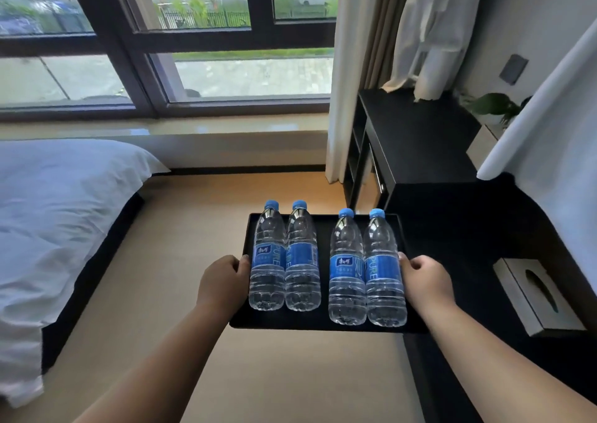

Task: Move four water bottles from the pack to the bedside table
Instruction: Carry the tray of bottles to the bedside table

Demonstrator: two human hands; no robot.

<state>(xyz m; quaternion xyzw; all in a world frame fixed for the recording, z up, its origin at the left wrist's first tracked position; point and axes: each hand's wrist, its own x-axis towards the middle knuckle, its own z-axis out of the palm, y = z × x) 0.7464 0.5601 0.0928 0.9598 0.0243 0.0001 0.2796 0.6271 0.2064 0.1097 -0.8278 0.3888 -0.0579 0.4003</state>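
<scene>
Several clear water bottles with blue caps and blue labels stand upright in two pairs on a black tray: a left pair and a right pair. My left hand grips the tray's left edge and my right hand grips its right edge. The tray is held level above the floor, beside a dark surface to its right. No bottle pack is in view.
A bed with white linen lies at the left. A tissue box sits on the dark surface at the right. Behind it are a black cabinet, curtains, a potted plant and a large window.
</scene>
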